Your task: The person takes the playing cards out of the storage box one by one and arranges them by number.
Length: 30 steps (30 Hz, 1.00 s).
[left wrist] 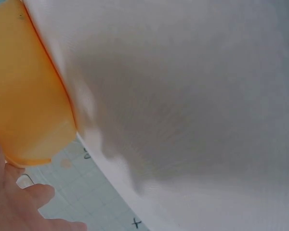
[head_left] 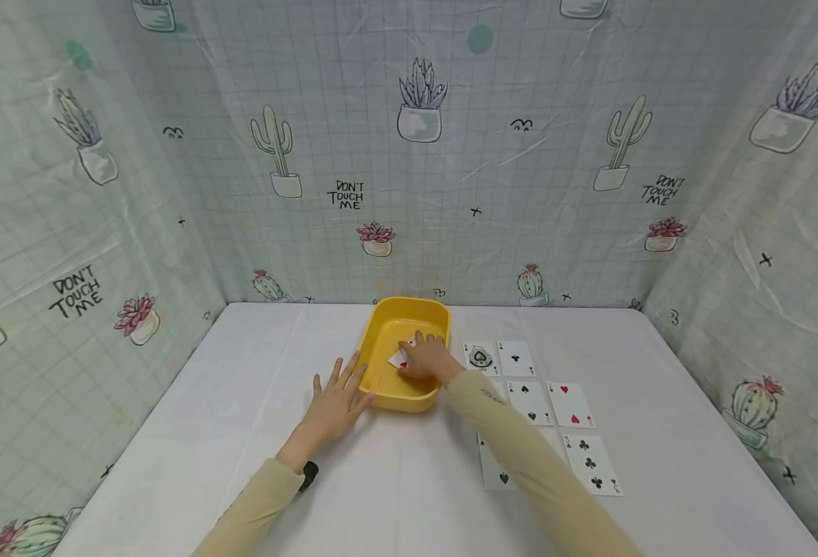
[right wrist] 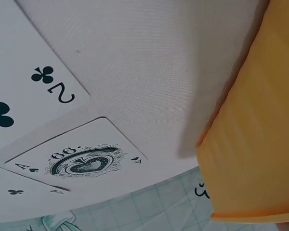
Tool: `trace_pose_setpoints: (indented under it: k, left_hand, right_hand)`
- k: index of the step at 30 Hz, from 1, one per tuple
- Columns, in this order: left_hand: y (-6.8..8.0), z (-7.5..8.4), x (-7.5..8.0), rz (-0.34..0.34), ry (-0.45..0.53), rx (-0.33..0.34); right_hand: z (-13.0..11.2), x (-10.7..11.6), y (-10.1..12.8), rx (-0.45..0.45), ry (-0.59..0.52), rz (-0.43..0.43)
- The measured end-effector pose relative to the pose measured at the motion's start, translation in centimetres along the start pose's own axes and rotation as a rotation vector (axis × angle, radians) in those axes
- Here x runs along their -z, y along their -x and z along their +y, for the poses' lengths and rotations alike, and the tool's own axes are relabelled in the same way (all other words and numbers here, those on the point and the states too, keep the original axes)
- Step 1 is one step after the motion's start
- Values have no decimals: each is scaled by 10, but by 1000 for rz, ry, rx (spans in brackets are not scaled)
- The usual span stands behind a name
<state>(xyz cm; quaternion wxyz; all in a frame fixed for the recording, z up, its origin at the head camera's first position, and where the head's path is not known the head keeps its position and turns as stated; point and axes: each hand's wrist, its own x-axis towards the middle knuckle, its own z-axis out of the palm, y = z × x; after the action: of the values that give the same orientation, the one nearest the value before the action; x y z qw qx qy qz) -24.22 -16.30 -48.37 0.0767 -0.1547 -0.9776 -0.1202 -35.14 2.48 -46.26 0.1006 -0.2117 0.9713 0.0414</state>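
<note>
Hands apart at table centre, either side of a yellow tub (head_left: 386,331).

Left hand (head_left: 335,398) flat on the white tablecloth (head_left: 241,402), fingers straight and spread, fingertips touching or just short of the tub's near-left wall, at about 8 o'clock from the tub; gripping nothing. From the left wrist view, only the edge of that hand (left wrist: 19,202) beside the orange-yellow wall (left wrist: 24,96), cloth beyond.

Right hand (head_left: 428,360) reaching over the tub's right rim, fingers curled down onto a red-pipped playing card (head_left: 400,357) lying inside on the tub floor. Fingertips on the card; pinched or merely pressed, cannot tell. Card tilted, partly hidden under the fingers.

At 3 o'clock from the tub, face-up cards laid in rows on the cloth: ace of spades (head_left: 480,357) nearest the tub, ace of clubs (head_left: 516,358) just beside it. Nearer the person, at about 4 o'clock, a spade card (head_left: 530,402) and a heart card (head_left: 571,404) side by side. Nearer still, at 5 o'clock, another spade card (head_left: 495,468) partly under the right sleeve (head_left: 534,464) and a clubs card (head_left: 592,464).

From the right wrist view: ace of spades (right wrist: 82,161) close to the tub wall (right wrist: 255,134) yet apart from it, two of clubs (right wrist: 29,91) beside it.

Cactus-print curtain (head_left: 409,155) hung on three sides.
</note>
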Motion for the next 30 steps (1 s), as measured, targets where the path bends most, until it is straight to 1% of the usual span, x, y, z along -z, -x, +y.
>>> trace_pose_setpoints:
  k: [7, 16, 21, 30]
  left_hand:
    - [1, 1, 0, 3, -2, -4]
    - [0, 0, 0, -19, -4, 6]
    - [-1, -1, 0, -15, -15, 2]
    - [-1, -1, 1, -25, -2, -1]
  right_hand:
    - [1, -1, -3, -28, -17, -50]
    - [2, -2, -7, -23, -58, -58]
    - [2, -2, -8, -14, -44, -31]
    - [2, 0, -4, 13, -43, 15]
